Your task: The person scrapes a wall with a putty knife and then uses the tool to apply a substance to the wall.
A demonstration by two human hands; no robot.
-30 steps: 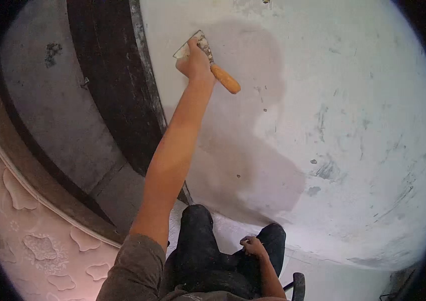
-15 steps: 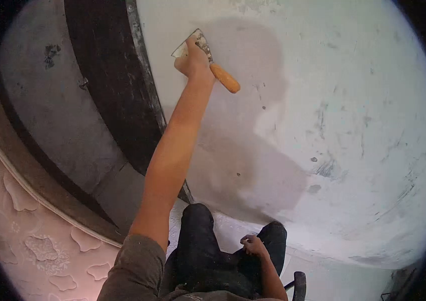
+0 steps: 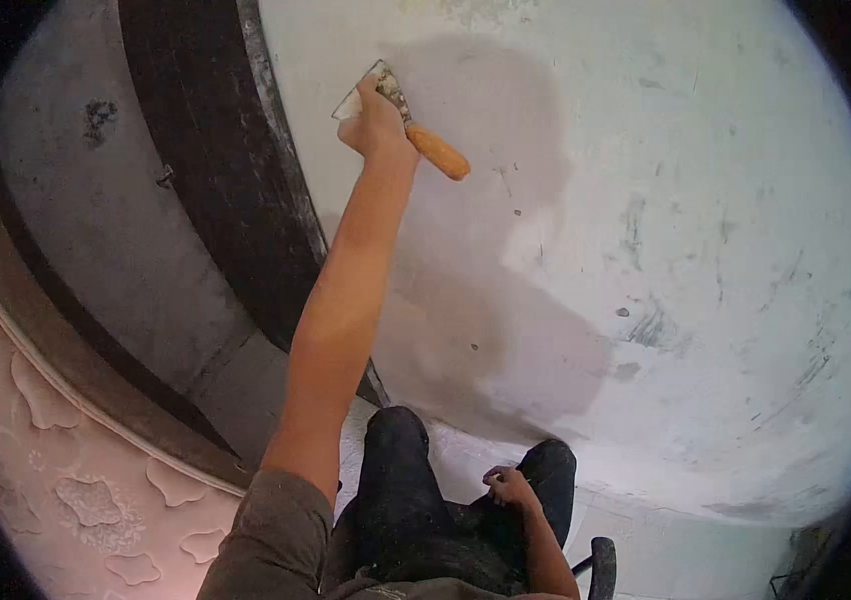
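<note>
My left hand (image 3: 377,128) is stretched out at the upper left of the wall, its fingers closed round the blade end of a putty knife (image 3: 439,152). The knife's wooden handle points down to the right, and its pale, stained blade lies close against the whitish wall (image 3: 685,190). My right hand (image 3: 509,487) rests low over my thigh with the fingers curled in. Something small and pale shows at those fingertips, and I cannot tell what it is.
A dark door frame (image 3: 195,120) borders the wall on the left, beside a grey door panel (image 3: 105,200). A pink patterned mattress (image 3: 75,490) lies at the lower left. A black curved bar (image 3: 601,570) stands near my right arm. Dark smudges mark the wall.
The view has shifted slightly, so wall, hand and knife appear a little further left. Against the wall, my left hand and the putty knife stay nearly in place. My right hand is still.
</note>
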